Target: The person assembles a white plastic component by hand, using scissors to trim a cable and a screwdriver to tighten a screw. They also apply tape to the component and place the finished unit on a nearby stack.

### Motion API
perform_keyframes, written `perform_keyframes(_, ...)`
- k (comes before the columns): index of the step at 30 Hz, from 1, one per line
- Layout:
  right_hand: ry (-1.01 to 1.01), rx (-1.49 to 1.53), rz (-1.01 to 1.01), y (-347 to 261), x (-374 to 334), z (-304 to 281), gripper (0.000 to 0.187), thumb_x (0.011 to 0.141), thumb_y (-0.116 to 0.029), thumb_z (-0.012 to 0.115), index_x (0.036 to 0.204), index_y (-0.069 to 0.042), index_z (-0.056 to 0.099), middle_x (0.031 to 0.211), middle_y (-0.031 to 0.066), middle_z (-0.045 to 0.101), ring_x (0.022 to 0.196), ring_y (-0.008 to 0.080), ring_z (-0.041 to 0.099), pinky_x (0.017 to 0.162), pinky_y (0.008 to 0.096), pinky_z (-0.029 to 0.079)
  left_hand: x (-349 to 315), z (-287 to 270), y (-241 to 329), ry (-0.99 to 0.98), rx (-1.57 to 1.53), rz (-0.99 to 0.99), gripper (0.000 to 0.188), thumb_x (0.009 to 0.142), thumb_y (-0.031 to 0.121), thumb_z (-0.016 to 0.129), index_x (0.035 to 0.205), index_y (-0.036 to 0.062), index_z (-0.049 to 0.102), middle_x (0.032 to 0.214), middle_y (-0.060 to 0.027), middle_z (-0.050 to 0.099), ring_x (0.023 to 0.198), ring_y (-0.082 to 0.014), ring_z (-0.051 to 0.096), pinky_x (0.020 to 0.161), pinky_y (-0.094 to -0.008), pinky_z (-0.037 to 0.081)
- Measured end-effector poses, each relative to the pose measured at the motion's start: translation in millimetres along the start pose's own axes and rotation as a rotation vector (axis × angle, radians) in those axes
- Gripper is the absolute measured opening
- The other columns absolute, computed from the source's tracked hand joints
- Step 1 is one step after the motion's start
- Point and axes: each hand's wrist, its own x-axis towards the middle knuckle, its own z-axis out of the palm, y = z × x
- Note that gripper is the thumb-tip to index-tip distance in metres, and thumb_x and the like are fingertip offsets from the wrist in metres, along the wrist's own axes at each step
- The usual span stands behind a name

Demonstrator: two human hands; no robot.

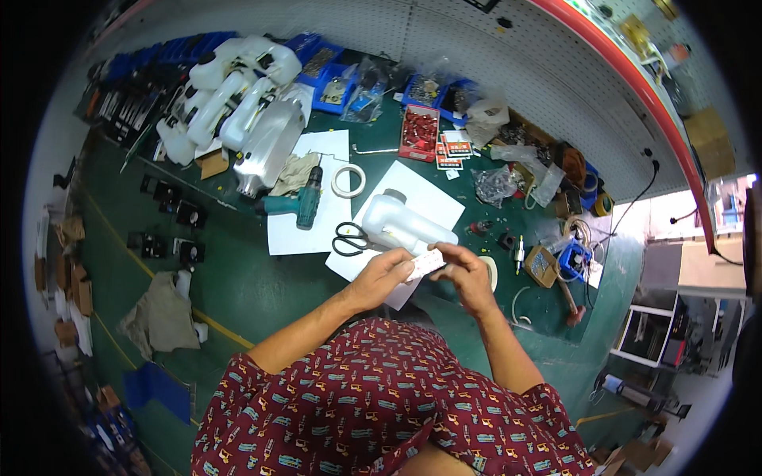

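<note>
A small white piece with red marks [426, 264], perhaps a label or a little pack, is held between both my hands in front of my chest. My left hand [382, 279] pinches its left end, and my right hand [467, 278] has thumb and fingers at its right end. Just beyond them a translucent white plastic tank [405, 220] with a grey cap [394, 194] lies on white paper [432, 194]. Black-handled scissors [349, 239] rest left of the tank. A pale ring, seemingly a tape roll [491, 274], is partly hidden behind my right hand.
Left on the green bench are a teal cordless drill [308, 200], a white tape roll [348, 181] and a silver metal tank [268, 147]. A box of red parts [419, 131] and blue bins [425, 90] stand behind. A hammer [571, 305] lies right.
</note>
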Motion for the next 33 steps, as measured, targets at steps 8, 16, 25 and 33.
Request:
perform_keyframes(8,0.090,-0.227,0.117,37.2,-17.9,18.3,0.044,0.094,-0.021,0.078,0.128,0.006,0.069,0.103,0.0099,0.075,0.088,0.0143,0.070,0.077,0.0291,0.059,-24.4,8.9,-55.7,0.233,-0.562,-0.396,0.038,0.113,0.034,0.045,0.129,0.0034,0.061,0.118,-0.0076,0.067,0.104,-0.0171,0.068,0.087,-0.0369,0.061)
perform_keyframes(16,0.186,-0.148,0.430,132.1,-64.4,-5.6,0.036,0.093,-0.030,0.079,0.112,0.000,0.075,0.090,0.0054,0.074,0.075,0.0113,0.067,0.065,0.0258,0.056,-58.3,-4.6,-94.2,0.079,0.091,-0.570,0.038,0.109,0.031,0.055,0.137,0.0065,0.062,0.118,-0.0079,0.070,0.109,-0.0158,0.065,0.086,-0.0357,0.059)
perform_keyframes(25,0.426,-0.029,0.363,248.1,-141.9,-46.0,0.030,0.087,-0.025,0.080,0.104,-0.001,0.078,0.082,0.0080,0.074,0.070,0.0164,0.072,0.057,0.0328,0.061,-98.4,22.9,-139.7,0.001,0.238,-0.635,0.032,0.104,0.026,0.065,0.125,0.0013,0.066,0.092,-0.0067,0.070,0.077,-0.0105,0.062,0.067,-0.0284,0.054)
perform_keyframes(33,0.738,0.402,0.306,308.4,-303.0,-88.3,0.027,0.088,-0.022,0.081,0.106,-0.003,0.074,0.082,0.0110,0.074,0.064,0.0188,0.071,0.050,0.0342,0.058,-37.2,153.1,-141.6,-0.547,0.433,-0.635,0.033,0.105,0.022,0.065,0.129,-0.0005,0.063,0.102,-0.0085,0.073,0.080,-0.0092,0.063,0.071,-0.0246,0.054)
